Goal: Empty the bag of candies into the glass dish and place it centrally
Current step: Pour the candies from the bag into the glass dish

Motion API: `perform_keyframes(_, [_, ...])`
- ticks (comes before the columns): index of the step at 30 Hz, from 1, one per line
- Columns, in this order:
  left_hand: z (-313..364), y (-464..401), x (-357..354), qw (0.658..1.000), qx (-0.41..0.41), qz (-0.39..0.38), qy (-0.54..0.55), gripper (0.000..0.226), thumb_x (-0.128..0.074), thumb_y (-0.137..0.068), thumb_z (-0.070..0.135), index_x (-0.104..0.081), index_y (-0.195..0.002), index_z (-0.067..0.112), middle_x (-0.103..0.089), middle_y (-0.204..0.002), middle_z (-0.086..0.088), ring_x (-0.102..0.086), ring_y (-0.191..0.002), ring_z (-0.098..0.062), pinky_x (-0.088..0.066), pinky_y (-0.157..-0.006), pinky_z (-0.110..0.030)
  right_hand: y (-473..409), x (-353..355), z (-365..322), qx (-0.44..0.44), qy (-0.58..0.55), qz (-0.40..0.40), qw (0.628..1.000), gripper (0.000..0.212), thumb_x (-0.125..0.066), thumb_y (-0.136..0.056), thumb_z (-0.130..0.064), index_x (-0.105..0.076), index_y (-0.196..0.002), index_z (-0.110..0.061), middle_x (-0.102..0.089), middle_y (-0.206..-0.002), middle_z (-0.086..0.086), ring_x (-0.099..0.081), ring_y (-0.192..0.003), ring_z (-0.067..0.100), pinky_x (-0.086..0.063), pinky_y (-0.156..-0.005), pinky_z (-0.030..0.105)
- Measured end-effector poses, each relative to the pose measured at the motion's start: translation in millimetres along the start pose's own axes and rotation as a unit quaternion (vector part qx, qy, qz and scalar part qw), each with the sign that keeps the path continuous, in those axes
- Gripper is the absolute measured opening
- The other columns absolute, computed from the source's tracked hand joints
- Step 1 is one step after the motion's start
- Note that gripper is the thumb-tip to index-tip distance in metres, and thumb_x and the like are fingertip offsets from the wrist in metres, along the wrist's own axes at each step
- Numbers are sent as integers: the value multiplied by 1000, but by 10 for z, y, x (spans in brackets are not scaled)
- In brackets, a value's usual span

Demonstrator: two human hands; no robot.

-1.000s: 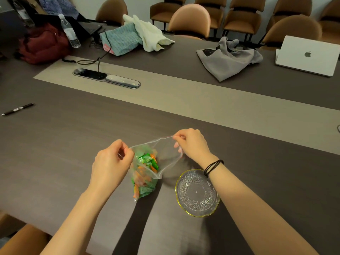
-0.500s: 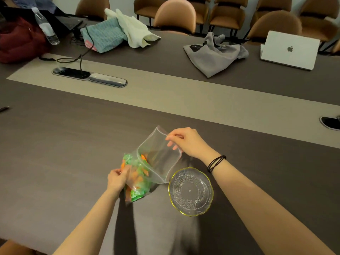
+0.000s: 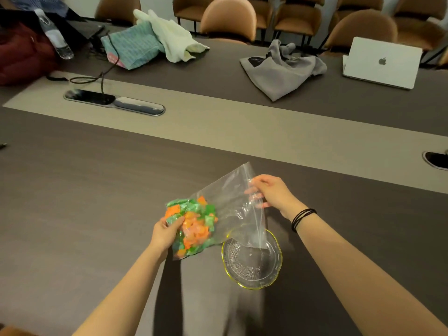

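My left grip [image 3: 169,230] is closed around the full end of the bag [image 3: 225,209], fingers wrapped over the bunched orange and green candies [image 3: 194,226] through the plastic. My right grip [image 3: 268,194] pinches the bag's open edge, thumb on top and fingers curled beneath, holding that clear empty end up and off to the right of my left grip. The plastic stretches between the two grips, and its loose lower corner hangs down over the far rim of the dish [image 3: 252,260]. The dish sits on the surface [image 3: 84,202] just below my right grip and just right of my left one, with no candies in it; every candy I can see is inside the bag, packed against my left palm. A black band [image 3: 301,218] circles my right wrist. Both forearms reach in from the near edge.
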State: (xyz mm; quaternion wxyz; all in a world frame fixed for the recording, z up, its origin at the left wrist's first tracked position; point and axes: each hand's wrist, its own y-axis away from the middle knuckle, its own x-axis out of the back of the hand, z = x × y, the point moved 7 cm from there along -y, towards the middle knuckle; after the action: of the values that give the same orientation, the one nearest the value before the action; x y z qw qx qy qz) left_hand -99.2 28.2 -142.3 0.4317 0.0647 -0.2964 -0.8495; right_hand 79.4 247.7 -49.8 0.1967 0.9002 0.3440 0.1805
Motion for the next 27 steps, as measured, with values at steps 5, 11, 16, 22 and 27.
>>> perform_keyframes(5, [262,116,21,996,-73,-44,37,24,-59,-88,12,-55,-112,11,-65,-97,-6,-62,-85,-17,-51,-75,-28,152,232,260,-28,-82,18,996,17,-44,-95,-19,-59,-88,-17,-69,-91,9,-64,-72,17,-55,-48,21])
perform_keyframes(11, [520,309,76,989,-141,-37,2,9,-58,-88,15,-52,-82,17,-58,-43,16,-54,-45,3,-43,-52,-15,309,233,562,-31,-133,2,991,18,-41,-96,-22,-58,-95,-17,-70,-98,5,-67,-84,18,-55,-72,29])
perform_keyframes(16, [649,521,83,984,-170,-45,-10,9,-59,-87,13,-52,-85,19,-61,-43,11,-58,-42,-1,-49,-42,-16,371,147,864,-48,-192,-7,980,17,-40,-97,-21,-56,-97,-16,-70,-99,4,-66,-89,19,-48,-94,41])
perform_keyframes(22, [729,711,-18,979,-188,-73,-18,26,-58,-88,13,-55,-114,16,-67,-81,-1,-67,-64,-4,-55,-59,-19,439,34,1131,-77,-250,-5,965,17,-39,-97,-22,-56,-96,-17,-68,-99,1,-64,-91,16,-48,-91,36])
perform_keyframes(27, [810,838,-109,975,-204,-86,-23,28,-56,-89,12,-54,-115,21,-67,-99,3,-68,-77,3,-54,-62,-12,461,-30,1315,-105,-269,0,957,21,-38,-98,-23,-53,-108,-12,-64,-109,6,-60,-102,22,-48,-89,34])
